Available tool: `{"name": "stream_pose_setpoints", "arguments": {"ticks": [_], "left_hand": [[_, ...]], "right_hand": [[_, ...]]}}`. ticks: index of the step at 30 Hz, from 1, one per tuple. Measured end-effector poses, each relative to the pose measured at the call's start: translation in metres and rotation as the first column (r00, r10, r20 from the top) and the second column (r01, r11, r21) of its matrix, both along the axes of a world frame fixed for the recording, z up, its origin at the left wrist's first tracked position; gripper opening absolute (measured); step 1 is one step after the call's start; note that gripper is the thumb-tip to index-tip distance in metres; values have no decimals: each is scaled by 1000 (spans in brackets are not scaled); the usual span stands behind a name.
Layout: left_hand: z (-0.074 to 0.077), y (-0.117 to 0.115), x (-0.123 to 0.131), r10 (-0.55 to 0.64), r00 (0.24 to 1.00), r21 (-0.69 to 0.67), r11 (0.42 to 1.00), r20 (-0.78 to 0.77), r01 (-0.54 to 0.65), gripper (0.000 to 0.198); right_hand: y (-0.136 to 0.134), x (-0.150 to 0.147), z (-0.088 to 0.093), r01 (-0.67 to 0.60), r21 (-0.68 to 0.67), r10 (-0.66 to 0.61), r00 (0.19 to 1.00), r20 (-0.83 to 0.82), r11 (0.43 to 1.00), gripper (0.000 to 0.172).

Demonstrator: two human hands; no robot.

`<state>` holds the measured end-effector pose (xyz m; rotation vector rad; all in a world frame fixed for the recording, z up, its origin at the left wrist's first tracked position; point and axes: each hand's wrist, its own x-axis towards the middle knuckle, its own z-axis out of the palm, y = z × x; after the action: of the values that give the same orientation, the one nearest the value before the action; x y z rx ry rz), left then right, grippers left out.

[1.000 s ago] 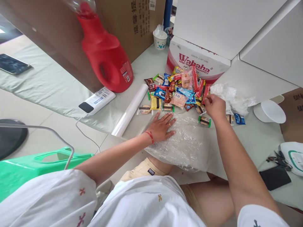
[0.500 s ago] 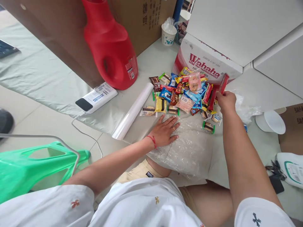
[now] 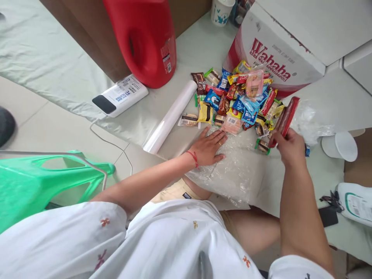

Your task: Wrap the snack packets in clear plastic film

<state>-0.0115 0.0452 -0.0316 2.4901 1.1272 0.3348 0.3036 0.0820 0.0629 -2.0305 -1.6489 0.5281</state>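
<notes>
My left hand [image 3: 207, 147] lies flat with its fingers spread on a clear plastic sheet [image 3: 235, 174] at the table's front edge. Just beyond its fingertips is a pile of small wrapped snacks [image 3: 213, 99] in blue, yellow, red, brown and pink wrappers. At the right side of the pile, my right hand [image 3: 290, 147] pinches a long, flat red snack packet [image 3: 287, 118] by its lower end. The packet is tilted; whether it is one bar or two side by side, I cannot tell. A green-edged sandwich biscuit [image 3: 263, 146] sits left of that hand.
A white roll of film [image 3: 171, 116] lies left of the pile, near a white power bank [image 3: 120, 97] with a cable. Behind stand a red jug [image 3: 151, 50] and a Wahaha carton [image 3: 273, 58]. Crumpled plastic [image 3: 312, 118] and a white bowl [image 3: 340, 147] are at right.
My right hand has drawn the red packet back toward me and slightly right, away from the carton. My left hand stays flat on the sheet. The view has shifted.
</notes>
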Motion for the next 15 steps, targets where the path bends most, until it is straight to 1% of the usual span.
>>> {"name": "stream_pose_setpoints", "arguments": {"ticks": [1, 3, 5, 6, 7, 8, 9, 11, 12, 15], "left_hand": [[0, 0, 0, 1, 1000, -9, 1000, 5, -1, 79], [1, 0, 1, 8, 1000, -22, 1000, 13, -8, 80], [4, 0, 0, 17, 1000, -36, 999, 23, -17, 74], [5, 1, 0, 23, 999, -50, 999, 26, -21, 70], [6, 2, -1, 27, 999, -70, 997, 30, -25, 66], [8, 3, -2, 30, 999, -96, 995, 36, -26, 63], [10, 5, -4, 34, 998, -126, 992, 47, -28, 62], [13, 9, -8, 42, 995, -197, 980, 85, -25, 60], [14, 12, -11, 47, 993, -234, 972, 112, -20, 60], [17, 17, -17, 64, 980, -327, 945, 187, 0, 60]], "right_hand": [[-24, -6, 3, -79, -55, 76, 995, -63, 995, 32], [-66, -22, 3, -301, -121, 291, 952, -91, 946, 29], [-93, -40, -3, -486, -170, 484, 873, -52, 857, 28], [-101, -49, -9, -542, -199, 549, 835, -20, 817, 27], [-106, -57, -15, -571, -234, 591, 806, 17, 786, 27], [-109, -63, -21, -576, -267, 610, 790, 64, 773, 30], [-110, -68, -27, -559, -291, 609, 783, 123, 777, 34], [-109, -72, -35, -505, -297, 575, 784, 235, 810, 41], [-109, -72, -37, -487, -281, 555, 788, 266, 827, 43], [-110, -65, -36, -450, -197, 489, 832, 261, 871, 47]]}}
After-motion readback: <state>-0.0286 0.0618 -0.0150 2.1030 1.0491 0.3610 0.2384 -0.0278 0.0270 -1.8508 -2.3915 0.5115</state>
